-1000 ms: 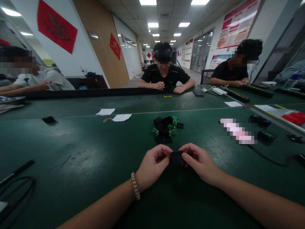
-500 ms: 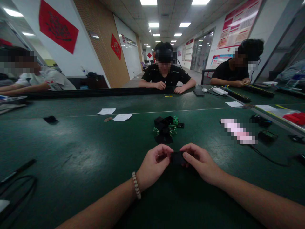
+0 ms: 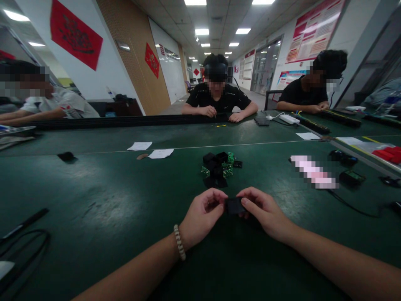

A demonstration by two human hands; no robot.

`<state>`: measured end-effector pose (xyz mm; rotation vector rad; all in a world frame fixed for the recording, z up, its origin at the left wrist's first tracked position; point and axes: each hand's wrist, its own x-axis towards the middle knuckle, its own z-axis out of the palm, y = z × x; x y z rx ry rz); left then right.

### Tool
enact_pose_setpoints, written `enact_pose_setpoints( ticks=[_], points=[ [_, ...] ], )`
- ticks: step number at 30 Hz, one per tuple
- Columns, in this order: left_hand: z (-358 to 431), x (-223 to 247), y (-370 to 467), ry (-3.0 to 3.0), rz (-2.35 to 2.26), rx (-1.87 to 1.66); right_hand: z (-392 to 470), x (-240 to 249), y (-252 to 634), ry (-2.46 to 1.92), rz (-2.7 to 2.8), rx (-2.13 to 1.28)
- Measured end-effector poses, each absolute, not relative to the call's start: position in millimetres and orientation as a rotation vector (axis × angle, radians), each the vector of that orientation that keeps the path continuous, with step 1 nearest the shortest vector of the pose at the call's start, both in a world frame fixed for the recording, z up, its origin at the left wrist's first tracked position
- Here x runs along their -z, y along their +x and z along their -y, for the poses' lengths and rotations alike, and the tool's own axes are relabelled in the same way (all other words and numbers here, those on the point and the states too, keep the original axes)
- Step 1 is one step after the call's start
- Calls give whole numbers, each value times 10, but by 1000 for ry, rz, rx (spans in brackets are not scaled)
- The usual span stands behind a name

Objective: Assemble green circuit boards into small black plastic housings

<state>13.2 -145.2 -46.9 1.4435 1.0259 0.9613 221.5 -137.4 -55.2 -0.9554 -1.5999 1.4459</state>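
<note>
**Black box (image 3: pixel 234 206) tilting slightly between the hands**

Left hand (image 3: pixel 203 213) is pinching the box's left end, fingertips nearly closed; forearm is reaching in from lower left. Black cases (image 3: pixel 209 159) and green boards (image 3: pixel 227 172) are lying piled on the counter (image 3: pixel 125 251) just beyond, unchanged. The box is sitting between the hands; its face is showing a clearer rim than half a second ago, suggesting a small in-hand adjustment, with neither grip releasing. Counter contact: cannot tell. Right hand (image 3: pixel 265 212) is gripping the right end, thumb pressing the upper face, fingers curling behind; forearm is slanting in from lower right.
</note>
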Motion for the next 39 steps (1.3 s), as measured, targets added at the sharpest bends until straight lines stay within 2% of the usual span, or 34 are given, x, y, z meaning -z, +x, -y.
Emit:
enact_pose_setpoints(
  ticks=[39],
  points=[
    [1444, 495, 126, 1435, -1041, -928, 1386, 529, 2221, -942, 1587, -1450]
  ],
)
